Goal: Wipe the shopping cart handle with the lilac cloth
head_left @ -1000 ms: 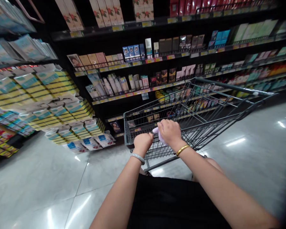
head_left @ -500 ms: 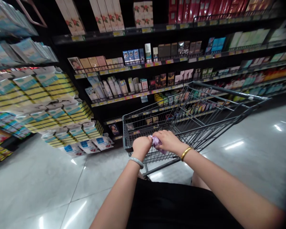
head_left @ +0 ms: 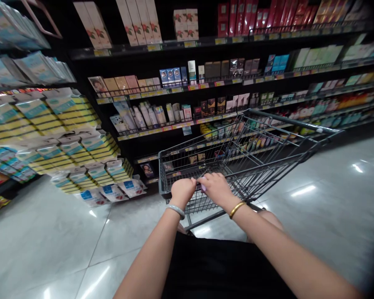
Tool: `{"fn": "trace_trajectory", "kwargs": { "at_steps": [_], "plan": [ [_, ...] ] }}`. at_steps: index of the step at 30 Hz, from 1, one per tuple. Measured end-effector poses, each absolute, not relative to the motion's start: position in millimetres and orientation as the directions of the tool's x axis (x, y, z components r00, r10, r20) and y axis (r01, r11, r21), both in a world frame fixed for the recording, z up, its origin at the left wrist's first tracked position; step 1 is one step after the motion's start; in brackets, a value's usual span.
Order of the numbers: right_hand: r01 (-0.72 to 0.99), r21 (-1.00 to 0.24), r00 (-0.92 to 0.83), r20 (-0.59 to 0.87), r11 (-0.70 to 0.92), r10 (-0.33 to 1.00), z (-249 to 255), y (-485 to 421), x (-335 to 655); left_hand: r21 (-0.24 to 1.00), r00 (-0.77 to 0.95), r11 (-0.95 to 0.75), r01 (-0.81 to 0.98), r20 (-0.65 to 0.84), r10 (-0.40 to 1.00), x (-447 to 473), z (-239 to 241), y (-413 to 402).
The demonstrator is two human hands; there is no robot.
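Observation:
My left hand (head_left: pixel 182 192) is closed, thumb side toward the other hand; whatever lies inside its fingers is hidden. Close beside it, my right hand (head_left: pixel 216 190) curls over a soft, crumpled purple thing (head_left: pixel 203 187), perhaps thin cloth or plastic, and only a small bit shows below the fingers. Both hands are over the near side of a grey wire shopping cart (head_left: pixel 268 169). I cannot tell whether they touch its rim.
Behind the cart, dark shelves (head_left: pixel 162 129) hold boxed and bottled goods. Yellow-and-black striped packs (head_left: pixel 95 147) hang at the left above white bags (head_left: pixel 129 187). Pale shiny floor (head_left: pixel 50 232) lies around the cart.
Much less of the purple thing shows between my hands now. The hands and the cart have shifted slightly left in view, and the shelves sit slightly differently.

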State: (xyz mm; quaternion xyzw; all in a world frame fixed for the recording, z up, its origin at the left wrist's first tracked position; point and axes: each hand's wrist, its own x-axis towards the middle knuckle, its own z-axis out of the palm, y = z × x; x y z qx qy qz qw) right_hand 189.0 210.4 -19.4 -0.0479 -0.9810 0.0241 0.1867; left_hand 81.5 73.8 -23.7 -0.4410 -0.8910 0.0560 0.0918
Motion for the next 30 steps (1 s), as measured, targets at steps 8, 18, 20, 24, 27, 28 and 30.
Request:
{"fn": "trace_trajectory", "kwargs": {
  "at_steps": [8,18,20,24,27,28,30],
  "plan": [
    [0.095,-0.086,-0.937,0.328,0.992,0.118,-15,230,198,-0.188,-0.587,0.594,0.782,0.101,0.804,78,-23,71],
    [0.04,0.022,-0.833,0.552,0.999,0.021,-48,212,186,-0.211,-0.573,0.581,0.786,0.104,0.813,76,-22,67],
    [-0.061,-0.008,-0.822,0.568,0.998,-0.046,-52,231,192,-0.217,-0.572,0.579,0.786,0.098,0.814,75,-22,66],
    [-0.005,-0.138,-0.74,0.667,0.99,0.089,-60,250,201,-0.209,-0.589,0.596,0.776,0.101,0.802,75,-24,68],
    [0.096,-0.164,-0.701,0.689,0.982,0.184,-62,240,200,-0.197,-0.598,0.606,0.771,0.105,0.795,76,-23,69],
    [0.099,-0.148,-0.715,0.677,0.984,0.174,-61,238,199,-0.194,-0.599,0.607,0.771,0.105,0.794,76,-23,69],
    [0.028,-0.076,-0.776,0.627,0.997,0.069,-57,241,200,-0.192,-0.6,0.607,0.771,0.1,0.794,75,-21,67]
  ]
}}
